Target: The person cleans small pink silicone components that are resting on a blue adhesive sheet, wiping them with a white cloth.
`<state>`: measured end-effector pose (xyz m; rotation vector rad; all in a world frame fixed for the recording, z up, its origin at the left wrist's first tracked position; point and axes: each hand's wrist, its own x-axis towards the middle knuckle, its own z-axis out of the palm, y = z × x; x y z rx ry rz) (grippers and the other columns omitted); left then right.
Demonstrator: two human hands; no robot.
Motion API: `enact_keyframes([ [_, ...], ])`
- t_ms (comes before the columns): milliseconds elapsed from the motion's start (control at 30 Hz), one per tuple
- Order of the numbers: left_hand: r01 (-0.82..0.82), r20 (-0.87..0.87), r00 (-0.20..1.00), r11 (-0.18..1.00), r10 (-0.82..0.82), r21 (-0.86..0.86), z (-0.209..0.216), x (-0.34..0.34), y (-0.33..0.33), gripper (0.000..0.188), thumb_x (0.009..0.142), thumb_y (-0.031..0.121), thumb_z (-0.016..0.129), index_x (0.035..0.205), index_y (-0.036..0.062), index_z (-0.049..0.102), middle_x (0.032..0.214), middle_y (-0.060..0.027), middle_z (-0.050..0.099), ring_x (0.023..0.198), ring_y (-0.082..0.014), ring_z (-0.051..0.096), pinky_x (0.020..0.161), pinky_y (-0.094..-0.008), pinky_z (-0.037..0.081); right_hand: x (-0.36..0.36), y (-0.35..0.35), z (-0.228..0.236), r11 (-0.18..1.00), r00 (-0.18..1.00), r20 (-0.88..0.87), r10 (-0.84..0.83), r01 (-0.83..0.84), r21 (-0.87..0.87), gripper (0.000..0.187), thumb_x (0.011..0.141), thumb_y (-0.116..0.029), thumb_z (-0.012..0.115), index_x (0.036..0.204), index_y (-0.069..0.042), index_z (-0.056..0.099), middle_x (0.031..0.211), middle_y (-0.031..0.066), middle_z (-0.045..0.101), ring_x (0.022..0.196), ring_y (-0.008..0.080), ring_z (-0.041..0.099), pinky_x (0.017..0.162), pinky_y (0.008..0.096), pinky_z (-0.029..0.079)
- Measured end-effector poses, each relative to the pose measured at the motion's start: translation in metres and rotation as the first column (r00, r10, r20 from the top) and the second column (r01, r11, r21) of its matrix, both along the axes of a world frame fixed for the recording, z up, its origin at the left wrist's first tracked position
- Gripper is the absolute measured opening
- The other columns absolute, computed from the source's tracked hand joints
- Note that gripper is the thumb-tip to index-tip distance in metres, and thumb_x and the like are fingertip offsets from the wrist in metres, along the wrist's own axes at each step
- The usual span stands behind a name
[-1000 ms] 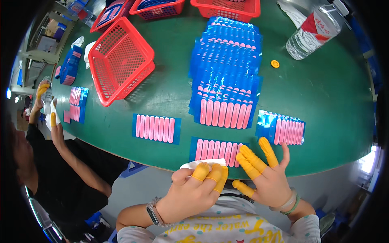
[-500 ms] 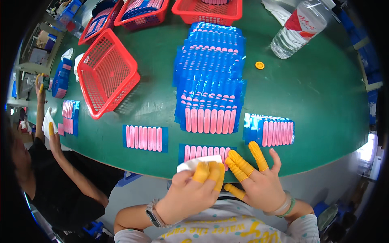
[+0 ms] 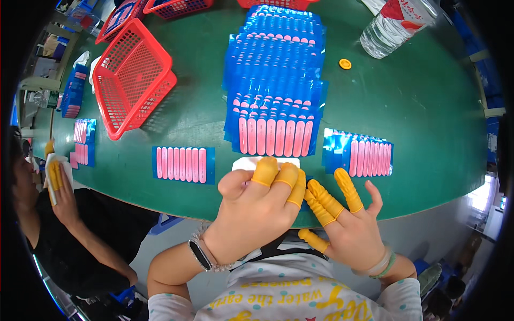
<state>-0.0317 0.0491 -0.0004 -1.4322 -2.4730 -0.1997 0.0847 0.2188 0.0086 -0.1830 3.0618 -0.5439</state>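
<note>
My left hand [image 3: 257, 200] has yellow finger cots on several fingers. Those fingers are curled over a folded white wipe [image 3: 242, 163] and press it down near the table's front edge. The blue sheet with pink strips beneath is almost wholly hidden by the hand. My right hand [image 3: 350, 230], also in yellow finger cots, lies beside it with fingers spread, the tips by that sheet's right edge. Ahead of both hands lies a large overlapping stack of blue sheets with pink strips [image 3: 276, 136]. A smaller pile of such sheets [image 3: 370, 158] is at the right, and a single sheet [image 3: 183, 165] at the left.
An empty red basket [image 3: 134, 80] sits at the left, with more red baskets [image 3: 179, 6] behind. A clear bottle [image 3: 393, 29] and a loose yellow finger cot [image 3: 345, 64] are at the back right. At far left, a co-worker's hand [image 3: 61, 190] holds a white wipe.
My left hand has moved forward with the wipe, up over the sheet. My right hand stays beside it, fingers still spread. The whole view has shifted, so the table's things sit higher.
</note>
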Motion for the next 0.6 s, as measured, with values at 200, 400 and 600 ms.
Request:
enact_keyframes([
  [200,0.105,-0.021,0.994,0.984,-0.109,-0.142,0.007,0.039,-0.026,0.032,0.072,0.022,0.064,0.101,0.0173,0.076,0.109,0.0054,0.068,0.106,-0.0179,0.057,0.081,-0.0433,0.027,-0.001,-0.003,-0.004,0.999,0.999,-0.039,-0.030,0.031,0.037,0.049,0.081,-0.040,0.072,0.120,-0.010,0.070,0.136,0.0019,0.061,0.136,0.0257,0.048,0.111,0.0583,0.017],
  [400,0.097,0.067,0.993,0.995,-0.099,0.020,0.001,0.033,-0.027,0.032,0.073,0.021,0.066,0.103,0.0184,0.077,0.113,0.0035,0.067,0.108,-0.0198,0.055,0.079,-0.0407,0.030,0.004,-0.001,-0.002,0.999,1.000,0.003,-0.029,0.029,0.015,0.051,0.080,-0.041,0.073,0.121,-0.011,0.069,0.137,0.0012,0.060,0.137,0.0253,0.047,0.111,0.0587,0.018],
  [600,0.139,-0.032,0.990,0.990,-0.140,-0.014,-0.008,0.007,-0.003,0.034,0.075,0.019,0.066,0.107,0.0130,0.076,0.115,-0.0017,0.066,0.115,-0.0288,0.053,0.095,-0.0416,0.036,0.008,-0.003,-0.006,0.998,0.998,0.003,-0.058,0.058,0.008,0.051,0.080,-0.041,0.073,0.122,-0.011,0.069,0.135,0.0006,0.061,0.137,0.0253,0.046,0.112,0.0610,0.016],
])
